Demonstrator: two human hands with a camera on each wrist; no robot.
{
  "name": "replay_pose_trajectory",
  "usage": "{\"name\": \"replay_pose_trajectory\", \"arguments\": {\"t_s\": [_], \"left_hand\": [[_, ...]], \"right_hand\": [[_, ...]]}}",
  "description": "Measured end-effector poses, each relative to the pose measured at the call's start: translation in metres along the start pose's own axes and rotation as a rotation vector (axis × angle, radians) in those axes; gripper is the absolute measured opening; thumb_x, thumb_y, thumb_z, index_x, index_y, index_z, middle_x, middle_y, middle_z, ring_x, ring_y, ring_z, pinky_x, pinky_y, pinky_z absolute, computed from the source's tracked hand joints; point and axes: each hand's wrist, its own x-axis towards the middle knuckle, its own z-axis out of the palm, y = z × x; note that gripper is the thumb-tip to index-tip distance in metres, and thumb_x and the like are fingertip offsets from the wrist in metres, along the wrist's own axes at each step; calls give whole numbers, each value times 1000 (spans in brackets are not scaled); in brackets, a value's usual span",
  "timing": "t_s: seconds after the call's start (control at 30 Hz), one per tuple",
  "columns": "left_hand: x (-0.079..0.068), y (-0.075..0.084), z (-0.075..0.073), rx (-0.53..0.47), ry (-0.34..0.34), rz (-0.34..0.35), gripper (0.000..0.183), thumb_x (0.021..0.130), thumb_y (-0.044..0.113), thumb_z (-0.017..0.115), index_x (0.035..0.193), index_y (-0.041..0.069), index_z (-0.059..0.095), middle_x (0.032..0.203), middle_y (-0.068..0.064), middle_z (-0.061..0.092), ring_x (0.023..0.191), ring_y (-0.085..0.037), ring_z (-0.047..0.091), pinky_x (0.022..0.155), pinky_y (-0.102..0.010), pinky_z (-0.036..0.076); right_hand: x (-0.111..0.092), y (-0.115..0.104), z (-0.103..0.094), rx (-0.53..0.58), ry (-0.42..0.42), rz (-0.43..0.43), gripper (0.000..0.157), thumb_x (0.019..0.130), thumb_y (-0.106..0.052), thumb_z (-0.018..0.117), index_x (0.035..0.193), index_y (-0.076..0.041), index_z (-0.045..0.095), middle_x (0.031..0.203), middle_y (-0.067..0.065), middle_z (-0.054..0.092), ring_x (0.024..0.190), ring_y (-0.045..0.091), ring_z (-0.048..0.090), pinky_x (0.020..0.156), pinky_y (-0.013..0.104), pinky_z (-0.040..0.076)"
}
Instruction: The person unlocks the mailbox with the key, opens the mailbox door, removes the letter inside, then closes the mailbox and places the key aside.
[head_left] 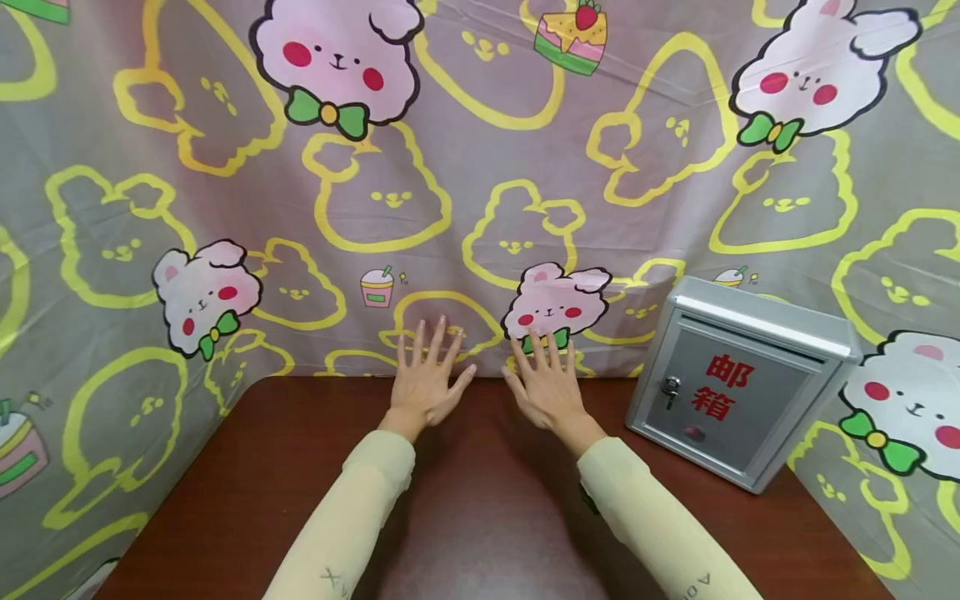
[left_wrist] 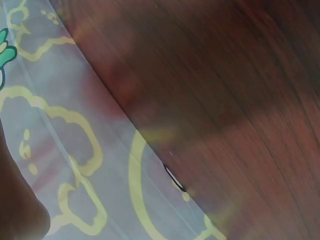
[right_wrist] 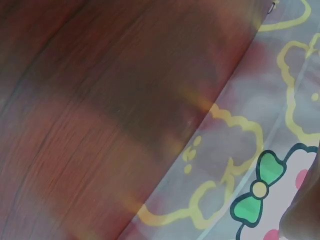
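Note:
In the head view my left hand (head_left: 426,379) is held out over the far part of the table, fingers straight and spread. Beside it on the right, my right hand (head_left: 550,385) is stretched out the same way. Both are bare and hold nothing. Nearest to the right hand stands a silver metal mailbox (head_left: 738,383) with red characters on its front panel and a small lock (head_left: 671,386) at the left side of that panel. Each wrist view shows only a dark bit of the hand at its edge.
A dark red-brown wooden table (head_left: 300,467) spreads under both arms. Behind it hangs a grey-pink cloth (head_left: 465,167) printed with yellow outlines and white rabbit heads, which also covers the sides. The mailbox stands at the table's right side, turned at an angle.

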Motion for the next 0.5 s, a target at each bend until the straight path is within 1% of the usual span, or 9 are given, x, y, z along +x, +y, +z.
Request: {"name": "replay_pose_trajectory", "arguments": {"t_s": [0.1,0.17,0.33,0.4,0.5], "left_hand": [[-1,3,0,5,21,14,75,102,70,18,166,32,16,173,0,-2,158,-35,-5,122,-64,-2],[-2,4,0,5,36,23,75,102,70,17,166,31,17,173,-1,-1,158,-35,-4,122,-65,0],[-5,9,1,8,50,41,74,102,69,18,166,31,18,173,-2,1,158,-36,0,122,-66,6],[-5,11,1,3,59,46,74,102,69,18,165,31,19,173,-2,1,158,-36,0,122,-66,6],[-4,16,-1,-5,67,57,74,102,69,18,166,31,17,173,-2,0,158,-35,-2,122,-66,6]], "right_hand": [[-5,6,-3,-2,12,-12,66,108,-57,25,165,-25,23,172,11,11,157,38,4,122,66,-2],[-9,9,-5,-10,21,-20,65,108,-57,27,165,-24,25,172,11,13,157,38,4,121,67,-1],[-20,20,-7,-40,8,-38,66,108,-58,25,165,-24,23,171,12,14,157,40,5,121,67,-1],[-25,24,-6,-33,7,-49,66,108,-57,24,165,-24,22,171,12,13,157,40,5,122,66,-2],[-31,28,-7,-6,25,-73,64,108,-54,29,164,-23,26,171,11,14,157,41,6,122,66,-1]]}}
